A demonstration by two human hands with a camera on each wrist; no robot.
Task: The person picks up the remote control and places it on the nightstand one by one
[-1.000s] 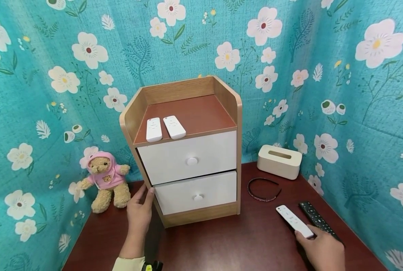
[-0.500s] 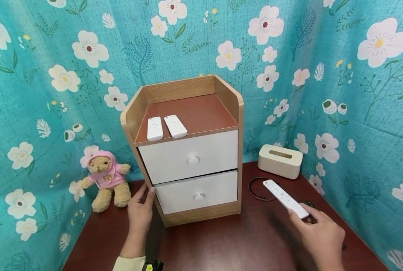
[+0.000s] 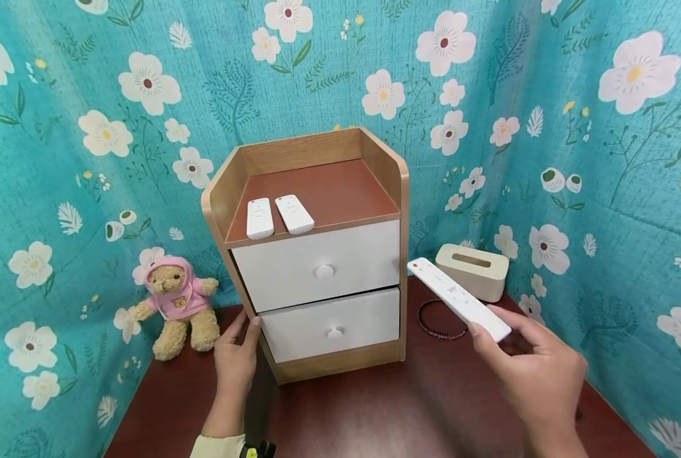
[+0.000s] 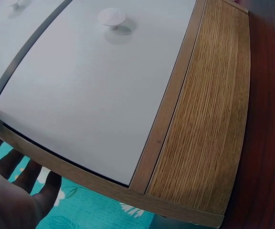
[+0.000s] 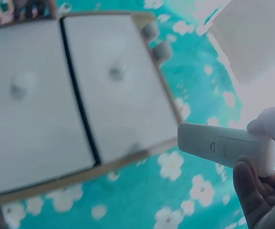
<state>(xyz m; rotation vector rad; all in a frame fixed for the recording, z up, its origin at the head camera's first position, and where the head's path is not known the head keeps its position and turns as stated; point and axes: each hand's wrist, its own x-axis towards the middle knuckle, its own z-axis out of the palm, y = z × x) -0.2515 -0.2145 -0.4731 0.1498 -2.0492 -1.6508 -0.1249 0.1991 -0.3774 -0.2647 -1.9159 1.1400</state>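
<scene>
My right hand (image 3: 537,375) holds a white remote control (image 3: 454,294) by its near end, pinched between thumb and fingers. The remote is raised above the table and its far end points toward the cabinet. In the right wrist view the back of this remote (image 5: 223,143) shows its battery cover. My left hand (image 3: 235,356) rests at the lower left side of a small wooden cabinet (image 3: 340,364), thumb on the front edge, fingers spread along the side. Two more white remotes (image 3: 260,218) lie side by side on the cabinet's brown top.
The cabinet has two white drawers (image 3: 317,264) with round knobs. Left of it sits a teddy bear (image 3: 177,305) in pink. To the right are a cream tissue box (image 3: 491,280) and a dark headband (image 3: 440,336). A floral curtain (image 3: 329,63) surrounds the dark red table (image 3: 363,413).
My right hand has lifted the white remote from beside the black remote, up and leftward toward the cabinet. The black remote is now mostly hidden behind that hand. My left hand stays put.
</scene>
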